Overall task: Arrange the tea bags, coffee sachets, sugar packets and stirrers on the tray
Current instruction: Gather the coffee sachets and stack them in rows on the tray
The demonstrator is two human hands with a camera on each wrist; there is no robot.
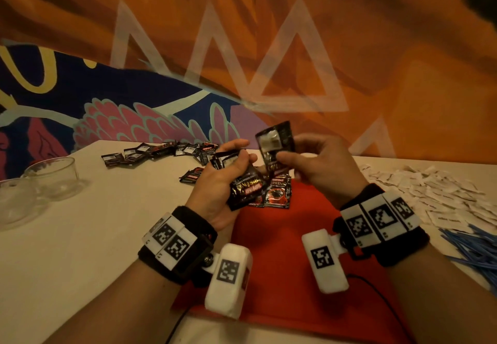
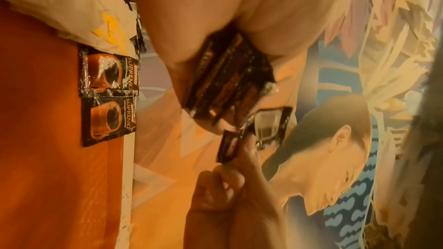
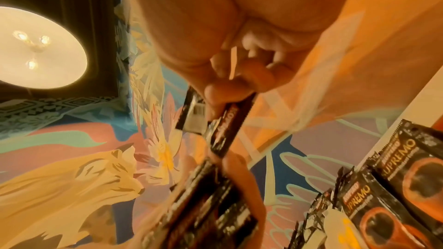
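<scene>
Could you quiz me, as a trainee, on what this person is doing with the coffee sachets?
1. True or false: the left hand grips a bundle of coffee sachets.
2. What does the right hand pinch: A) a blue stirrer, B) a single black sachet, C) a glass bowl?
3. What colour is the tray where two sachets already lie?

Key: 1 true; 2 B; 3 red.
</scene>
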